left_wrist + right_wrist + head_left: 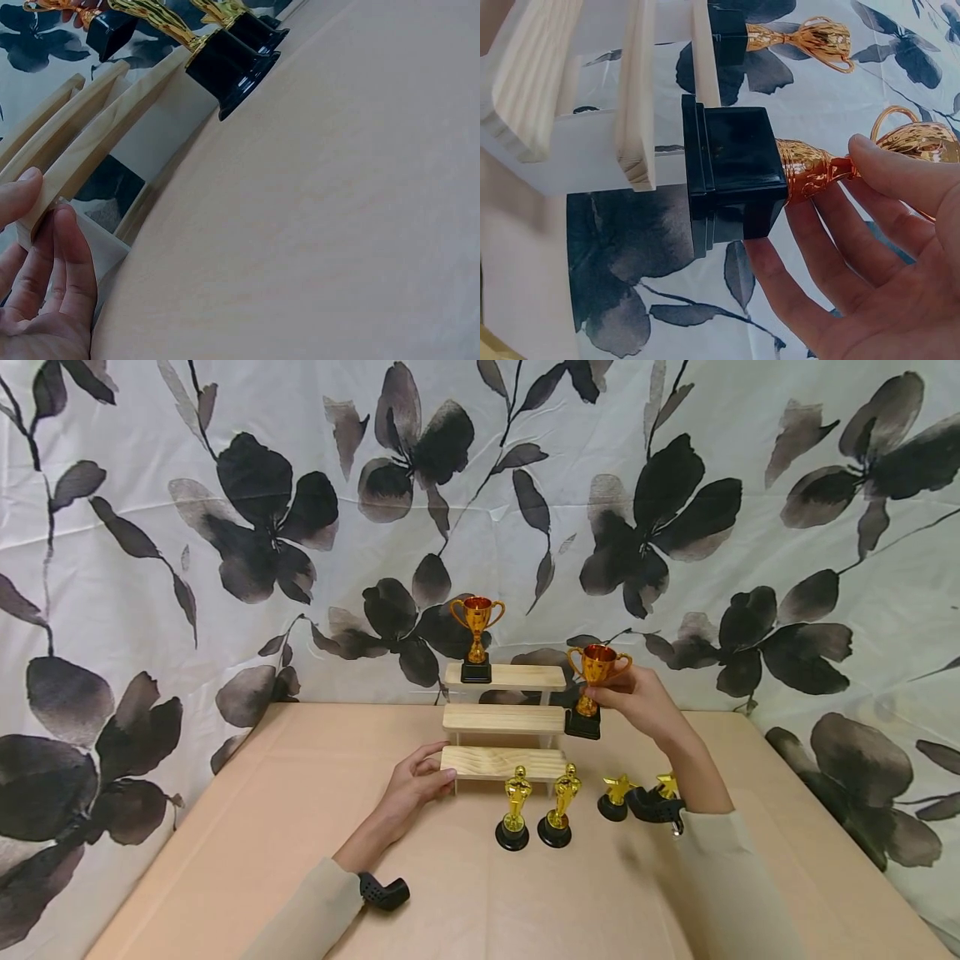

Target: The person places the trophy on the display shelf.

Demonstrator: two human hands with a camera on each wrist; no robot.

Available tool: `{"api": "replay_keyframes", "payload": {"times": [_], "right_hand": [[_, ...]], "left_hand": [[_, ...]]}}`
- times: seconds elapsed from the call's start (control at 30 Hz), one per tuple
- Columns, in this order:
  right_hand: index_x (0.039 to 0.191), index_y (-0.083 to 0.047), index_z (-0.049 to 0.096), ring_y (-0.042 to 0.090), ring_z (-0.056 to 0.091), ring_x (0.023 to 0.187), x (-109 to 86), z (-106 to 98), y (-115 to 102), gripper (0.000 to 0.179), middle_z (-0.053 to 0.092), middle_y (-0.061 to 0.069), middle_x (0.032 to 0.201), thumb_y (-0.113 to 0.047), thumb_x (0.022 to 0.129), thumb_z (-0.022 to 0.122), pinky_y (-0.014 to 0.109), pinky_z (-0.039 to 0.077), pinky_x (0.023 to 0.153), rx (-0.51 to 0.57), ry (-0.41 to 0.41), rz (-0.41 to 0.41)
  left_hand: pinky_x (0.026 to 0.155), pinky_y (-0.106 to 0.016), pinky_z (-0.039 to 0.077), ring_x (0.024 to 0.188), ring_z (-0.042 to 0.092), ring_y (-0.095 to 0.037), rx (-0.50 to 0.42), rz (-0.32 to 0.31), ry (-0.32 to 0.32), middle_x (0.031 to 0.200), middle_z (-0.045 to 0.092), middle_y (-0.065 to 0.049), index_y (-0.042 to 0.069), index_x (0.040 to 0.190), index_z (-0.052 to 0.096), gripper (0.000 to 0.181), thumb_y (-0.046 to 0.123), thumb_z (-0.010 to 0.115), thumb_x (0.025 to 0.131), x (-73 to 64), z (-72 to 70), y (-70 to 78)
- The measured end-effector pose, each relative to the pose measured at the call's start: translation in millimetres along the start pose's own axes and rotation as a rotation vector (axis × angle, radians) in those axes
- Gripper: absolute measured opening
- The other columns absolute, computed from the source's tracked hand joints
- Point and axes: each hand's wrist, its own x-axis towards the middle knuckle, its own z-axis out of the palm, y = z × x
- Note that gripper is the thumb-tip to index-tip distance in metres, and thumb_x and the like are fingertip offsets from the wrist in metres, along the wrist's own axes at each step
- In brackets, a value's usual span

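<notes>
My right hand (pixel 641 697) pinches a gold trophy cup (pixel 597 667) by its stem; its square black base (pixel 739 176) hangs beside the right end of the three-tier wooden stand (pixel 504 720). My left hand (pixel 418 781) holds the left end of the lowest tier, thumb on top and fingers beneath, as the left wrist view shows. Another gold trophy cup (pixel 476 631) stands upright at the left of the top tier. In front of the stand, two gold figure trophies (pixel 517 806) (pixel 561 806) stand upright on round black bases.
Right of the figures stands a star trophy (pixel 617 795); a second star trophy (pixel 667 786) is partly hidden behind the right wrist's black camera mount (pixel 656 806). A floral cloth (pixel 525 527) hangs behind the tan table (pixel 300 777).
</notes>
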Motion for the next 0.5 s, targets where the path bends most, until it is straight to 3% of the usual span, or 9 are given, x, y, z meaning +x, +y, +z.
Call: {"api": "replay_keyframes", "payload": {"times": [0.27, 0.5], "right_hand": [[0.136, 0.0, 0.061, 0.006, 0.067, 0.102, 6.2, -4.8, -5.9, 0.044, 0.07, 0.025, 0.127, -0.024, 0.101, 0.069, 0.016, 0.054, 0.087, 0.02, -0.009, -0.007], [0.136, 0.001, 0.06, 0.012, 0.068, 0.103, 13.0, -7.8, -14.2, 0.044, 0.069, 0.025, 0.128, -0.025, 0.101, 0.069, 0.016, 0.056, 0.086, 0.027, -0.029, -0.015]], "left_hand": [[0.076, -0.023, 0.059, 0.085, 0.068, -0.011, -0.015, 0.002, -0.007, 0.098, 0.068, -0.001, 0.01, 0.152, 0.048, 0.069, 0.01, 0.079, 0.09, 0.4, 0.6, 0.6], [0.076, -0.023, 0.059, 0.085, 0.068, -0.01, -0.008, -0.001, -0.003, 0.098, 0.069, -0.002, 0.01, 0.151, 0.048, 0.068, 0.01, 0.079, 0.09, 0.0, 1.0, 1.0]]}}
